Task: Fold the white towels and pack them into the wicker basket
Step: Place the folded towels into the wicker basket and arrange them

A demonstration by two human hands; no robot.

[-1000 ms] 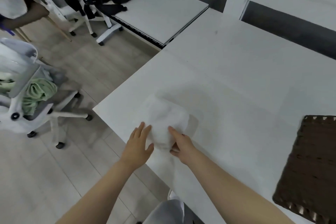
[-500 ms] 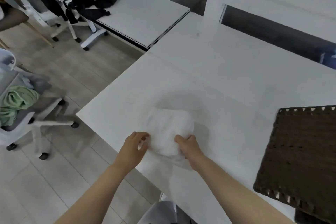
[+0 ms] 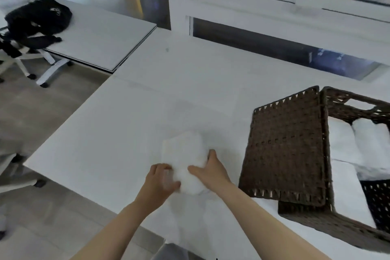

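Note:
A folded white towel (image 3: 183, 152) lies on the white table (image 3: 118, 133) near its front edge. My left hand (image 3: 160, 179) grips the towel's near left corner. My right hand (image 3: 211, 169) holds its right side, thumb on top. To the right stands the dark brown wicker basket (image 3: 329, 224), with its flat lid (image 3: 285, 150) leaning open on its left side. Several folded white towels (image 3: 354, 141) lie inside the basket.
A second white table (image 3: 99, 36) at the back left carries a black bag (image 3: 40, 19). White rolling chairs (image 3: 25, 63) stand on the grey floor to the left. A window wall (image 3: 274, 17) runs behind the table.
The view has swung right, and the basket with its towels is now in sight. Both hands have closed on the folded towel; it now sits nearer the basket.

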